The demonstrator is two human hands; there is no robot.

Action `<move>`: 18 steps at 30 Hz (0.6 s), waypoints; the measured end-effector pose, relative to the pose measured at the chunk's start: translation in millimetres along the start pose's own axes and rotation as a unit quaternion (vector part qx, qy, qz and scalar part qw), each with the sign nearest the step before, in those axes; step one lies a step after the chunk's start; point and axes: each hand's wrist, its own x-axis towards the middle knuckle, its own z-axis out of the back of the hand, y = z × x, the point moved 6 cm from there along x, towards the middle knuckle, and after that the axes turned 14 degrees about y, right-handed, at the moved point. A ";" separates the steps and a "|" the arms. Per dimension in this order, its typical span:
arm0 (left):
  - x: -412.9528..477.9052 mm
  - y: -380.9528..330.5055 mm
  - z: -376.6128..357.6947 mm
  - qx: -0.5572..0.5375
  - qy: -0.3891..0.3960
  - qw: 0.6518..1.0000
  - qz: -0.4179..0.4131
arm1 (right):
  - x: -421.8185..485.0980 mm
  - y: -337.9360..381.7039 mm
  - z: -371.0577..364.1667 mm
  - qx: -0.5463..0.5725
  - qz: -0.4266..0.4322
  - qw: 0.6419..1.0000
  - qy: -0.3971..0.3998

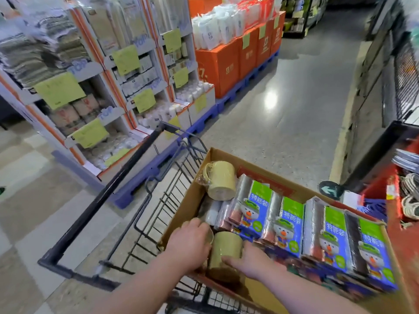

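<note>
A brown cardboard box (181, 211) rests on a black wire shopping cart (163, 200). Inside lie several blue-and-green packs (288, 227) with a cartoon figure, and a pale yellow mug (221, 180) wrapped in plastic at the far end. A second yellow mug (226, 248) lies on its side at the near end. My right hand (247, 261) grips this mug from the right. My left hand (189, 243) reaches into the box just left of it, fingers curved over another yellow mug that is mostly hidden.
Display racks (95, 82) of packaged goods with yellow-green price tags stand on blue pallets to the left. Orange boxes (229, 62) are stacked further along. A grey aisle floor (283, 123) runs ahead. A red bin (399, 200) with goods sits at the right.
</note>
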 end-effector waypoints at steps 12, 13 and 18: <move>27.2 13.5 -2.9 0.001 0.046 0.997 -0.064 | 37.9 -4.0 -30.6 0.261 -0.084 0.960 -0.061; 28.9 13.2 -3.7 0.000 0.048 0.997 -0.065 | 32.0 -3.8 -29.1 0.270 -0.084 0.957 -0.063; 35.8 7.5 -3.6 -0.029 0.058 0.996 -0.066 | 4.8 -14.6 -18.5 0.334 -0.018 0.939 -0.083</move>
